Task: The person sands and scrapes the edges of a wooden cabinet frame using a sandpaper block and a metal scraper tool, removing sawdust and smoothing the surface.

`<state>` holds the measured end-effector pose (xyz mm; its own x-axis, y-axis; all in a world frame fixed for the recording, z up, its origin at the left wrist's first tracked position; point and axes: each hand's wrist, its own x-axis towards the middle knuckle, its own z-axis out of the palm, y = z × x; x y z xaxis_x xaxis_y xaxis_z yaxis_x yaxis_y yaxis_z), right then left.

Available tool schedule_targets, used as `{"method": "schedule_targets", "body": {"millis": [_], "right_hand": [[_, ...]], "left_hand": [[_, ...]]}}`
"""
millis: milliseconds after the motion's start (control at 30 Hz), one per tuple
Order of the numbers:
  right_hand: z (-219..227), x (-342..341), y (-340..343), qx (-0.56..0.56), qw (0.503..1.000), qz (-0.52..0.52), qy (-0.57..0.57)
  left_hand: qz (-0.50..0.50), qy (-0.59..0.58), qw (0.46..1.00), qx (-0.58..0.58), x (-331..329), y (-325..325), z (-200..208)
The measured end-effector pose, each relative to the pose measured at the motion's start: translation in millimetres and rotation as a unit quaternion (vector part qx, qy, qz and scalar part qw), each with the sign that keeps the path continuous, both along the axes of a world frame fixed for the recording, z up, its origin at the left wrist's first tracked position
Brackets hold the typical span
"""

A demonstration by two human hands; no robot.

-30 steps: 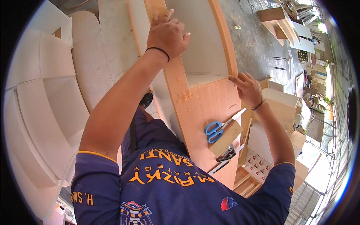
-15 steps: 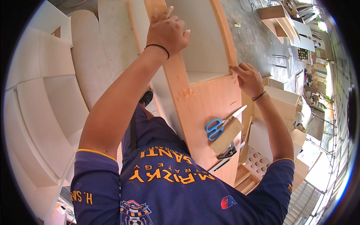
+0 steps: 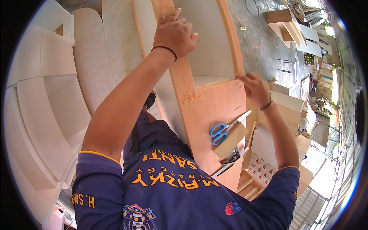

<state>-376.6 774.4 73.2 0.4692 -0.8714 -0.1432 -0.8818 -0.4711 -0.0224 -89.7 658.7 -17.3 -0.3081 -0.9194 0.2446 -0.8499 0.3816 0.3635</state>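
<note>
My left hand (image 3: 175, 35) lies over the left wooden strip (image 3: 180, 73) of a pale wood-finish cabinet frame, thumb and one finger stretched apart. My right hand (image 3: 256, 90) has its fingers curled together against the outer edge of the frame, by the near right corner of the rectangular opening (image 3: 212, 50). Whatever sits between those fingertips is too small to make out. Curled wood shavings (image 3: 191, 97) lie on the panel (image 3: 209, 101) below the opening. Closer to my body, blue-handled scissors (image 3: 224, 130) rest partly on a small wooden block (image 3: 232, 142).
Beside the block are a dark metal tool (image 3: 233, 156) and a flat strip (image 3: 223, 168). White cabinet carcasses (image 3: 46, 115) stand along the left. Cardboard boxes (image 3: 285, 105) crowd the right, and a wooden shelf unit (image 3: 283, 25) stands on the concrete floor beyond.
My right hand has slid slightly toward me along the frame's outer edge. My left hand keeps its place on the strip, and the whole view has shifted a little.
</note>
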Motion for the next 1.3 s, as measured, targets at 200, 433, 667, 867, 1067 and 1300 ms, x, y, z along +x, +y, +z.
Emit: {"method": "schedule_targets", "body": {"millis": [200,433,667,867,1067,1300], "right_hand": [[-1.6,3.3,8.9,-0.012,0.999,0.019,0.022],[3.7,20.4,-52.2,-0.073,0.983,0.082,0.148],[0.1,23.3,-13.7,0.04,0.977,0.105,0.179],[6.0,29.0,-47.5,-0.008,0.987,0.056,0.148],[2.8,16.3,-5.8,0.053,0.989,0.059,0.128],[-2.4,8.9,-19.1,0.009,0.995,0.078,0.069]], "left_hand": [[-0.003,-0.007,1.0,0.009,-0.2,0.3,1.5],[-0.01,0.014,1.0,0.014,-0.8,-0.3,1.9],[-0.02,0.048,0.997,0.051,4.5,-1.2,2.6],[-0.031,0.025,0.998,0.039,1.9,-0.3,10.3],[-0.029,0.026,0.997,0.063,4.3,1.4,11.0],[-0.022,-0.003,0.999,0.042,5.2,1.7,12.2]]}}
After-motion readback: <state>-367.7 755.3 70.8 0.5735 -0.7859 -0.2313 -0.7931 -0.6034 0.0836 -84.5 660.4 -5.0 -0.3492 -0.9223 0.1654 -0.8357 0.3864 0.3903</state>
